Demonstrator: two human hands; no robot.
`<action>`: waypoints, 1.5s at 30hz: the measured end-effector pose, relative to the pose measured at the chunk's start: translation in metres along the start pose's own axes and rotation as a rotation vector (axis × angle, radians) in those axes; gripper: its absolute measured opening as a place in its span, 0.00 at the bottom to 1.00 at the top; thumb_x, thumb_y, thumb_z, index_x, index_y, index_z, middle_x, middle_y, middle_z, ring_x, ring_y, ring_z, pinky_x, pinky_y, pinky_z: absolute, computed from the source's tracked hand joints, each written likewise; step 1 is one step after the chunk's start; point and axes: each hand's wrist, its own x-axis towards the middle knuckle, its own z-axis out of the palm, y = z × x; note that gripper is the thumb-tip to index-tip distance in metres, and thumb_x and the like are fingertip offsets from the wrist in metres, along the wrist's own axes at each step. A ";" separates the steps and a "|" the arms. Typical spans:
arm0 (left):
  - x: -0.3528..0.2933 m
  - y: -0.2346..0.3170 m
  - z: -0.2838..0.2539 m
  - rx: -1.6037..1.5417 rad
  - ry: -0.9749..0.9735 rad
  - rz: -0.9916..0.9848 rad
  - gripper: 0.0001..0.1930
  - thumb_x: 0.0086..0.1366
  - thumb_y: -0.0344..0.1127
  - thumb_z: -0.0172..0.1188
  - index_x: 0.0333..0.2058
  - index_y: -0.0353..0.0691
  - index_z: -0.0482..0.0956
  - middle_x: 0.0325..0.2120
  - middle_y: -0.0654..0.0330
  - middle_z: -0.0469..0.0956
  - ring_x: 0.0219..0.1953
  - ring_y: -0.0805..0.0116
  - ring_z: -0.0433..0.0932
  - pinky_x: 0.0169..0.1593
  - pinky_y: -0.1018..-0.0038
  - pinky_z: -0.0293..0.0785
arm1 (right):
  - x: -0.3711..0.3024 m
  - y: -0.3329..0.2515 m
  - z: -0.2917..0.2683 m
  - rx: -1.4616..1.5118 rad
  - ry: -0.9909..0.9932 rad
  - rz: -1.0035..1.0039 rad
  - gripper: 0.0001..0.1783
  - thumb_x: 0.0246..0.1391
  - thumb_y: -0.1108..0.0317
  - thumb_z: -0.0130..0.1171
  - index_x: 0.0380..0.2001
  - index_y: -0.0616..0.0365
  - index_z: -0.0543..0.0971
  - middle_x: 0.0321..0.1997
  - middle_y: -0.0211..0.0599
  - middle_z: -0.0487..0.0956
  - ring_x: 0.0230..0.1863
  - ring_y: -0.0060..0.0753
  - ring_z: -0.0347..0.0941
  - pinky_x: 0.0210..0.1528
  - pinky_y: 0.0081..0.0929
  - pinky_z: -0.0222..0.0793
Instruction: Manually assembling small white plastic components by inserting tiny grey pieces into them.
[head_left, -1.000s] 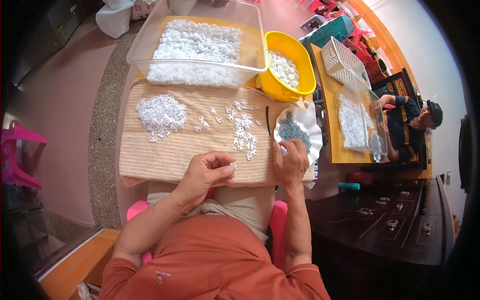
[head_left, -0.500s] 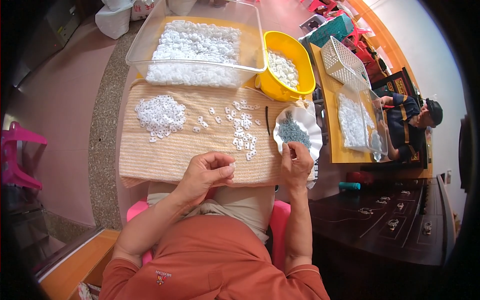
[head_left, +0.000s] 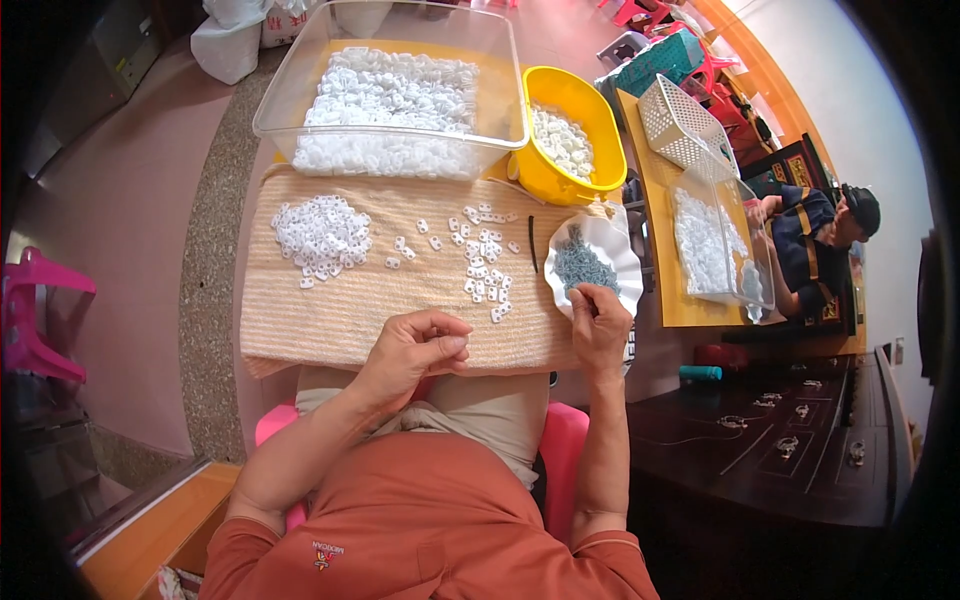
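My left hand (head_left: 420, 352) hovers over the front of the striped towel, thumb and forefinger pinched on a small white plastic piece that barely shows at the tips. My right hand (head_left: 603, 328) reaches to the near rim of a white scalloped dish (head_left: 625, 250). Its thumb and fingers are pressed together at the edge of a heap of small grey-blue screw-like parts (head_left: 584, 265); whatever they grip is hidden. Ahead of my hands, loose white two-hole pieces (head_left: 487, 245) lie scattered, and a larger pile of the same pieces (head_left: 320, 232) sits at left.
Beyond the towel (head_left: 330, 325) stand a big clear bin (head_left: 390, 130) of white parts and a yellow tub (head_left: 608, 140) with cream-white pieces. A short black strip (head_left: 532, 245) lies beside the dish. At right, another person (head_left: 815, 235) sits by a clear bin (head_left: 755, 285).
My right hand has shifted slightly right, its fingertips still at the dish's near edge. The left hand has hardly moved, and the pale piece at its fingertips shows less now.
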 end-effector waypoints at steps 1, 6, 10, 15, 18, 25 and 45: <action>0.000 0.000 0.000 0.000 -0.004 -0.001 0.07 0.62 0.26 0.59 0.39 0.34 0.78 0.29 0.61 0.78 0.31 0.75 0.78 0.37 0.79 0.79 | 0.001 -0.002 -0.002 0.002 -0.020 -0.006 0.06 0.50 0.75 0.63 0.32 0.64 0.78 0.24 0.38 0.77 0.22 0.24 0.71 0.27 0.22 0.67; 0.001 -0.004 0.000 0.015 0.008 0.010 0.06 0.62 0.26 0.59 0.38 0.36 0.78 0.28 0.60 0.79 0.30 0.74 0.79 0.36 0.77 0.80 | 0.002 0.001 -0.004 -0.012 -0.069 -0.050 0.06 0.51 0.76 0.60 0.34 0.63 0.77 0.27 0.40 0.77 0.24 0.29 0.72 0.29 0.24 0.68; 0.002 -0.004 0.000 0.029 0.014 0.008 0.07 0.62 0.27 0.59 0.39 0.36 0.78 0.29 0.60 0.79 0.31 0.74 0.78 0.37 0.77 0.80 | 0.003 -0.001 -0.005 0.014 -0.078 -0.034 0.06 0.52 0.76 0.60 0.34 0.63 0.77 0.28 0.39 0.77 0.25 0.28 0.72 0.29 0.23 0.68; 0.004 -0.008 0.003 0.088 0.013 0.022 0.09 0.63 0.28 0.58 0.42 0.35 0.77 0.30 0.61 0.78 0.33 0.75 0.78 0.39 0.79 0.78 | 0.003 -0.004 -0.007 0.086 -0.075 -0.005 0.04 0.53 0.77 0.59 0.34 0.63 0.77 0.27 0.33 0.75 0.25 0.20 0.68 0.28 0.18 0.65; 0.005 -0.011 0.010 0.197 -0.012 0.078 0.12 0.64 0.33 0.58 0.42 0.30 0.76 0.30 0.62 0.77 0.32 0.78 0.76 0.39 0.80 0.76 | -0.002 -0.030 -0.017 0.340 -0.249 0.075 0.03 0.54 0.79 0.56 0.33 0.63 0.77 0.27 0.28 0.74 0.26 0.13 0.66 0.28 0.14 0.64; 0.014 -0.020 0.021 0.329 -0.130 0.051 0.16 0.65 0.43 0.58 0.40 0.33 0.78 0.29 0.65 0.78 0.32 0.80 0.74 0.38 0.81 0.73 | -0.018 -0.075 -0.022 0.673 -0.472 -0.062 0.06 0.48 0.82 0.61 0.31 0.65 0.77 0.30 0.35 0.76 0.29 0.23 0.71 0.30 0.18 0.65; 0.004 -0.014 0.031 0.470 -0.091 0.250 0.10 0.66 0.36 0.56 0.35 0.33 0.74 0.30 0.65 0.73 0.32 0.80 0.71 0.36 0.81 0.71 | -0.029 -0.068 -0.008 0.842 -0.592 0.195 0.03 0.54 0.79 0.58 0.32 0.68 0.77 0.29 0.34 0.78 0.28 0.22 0.76 0.31 0.17 0.75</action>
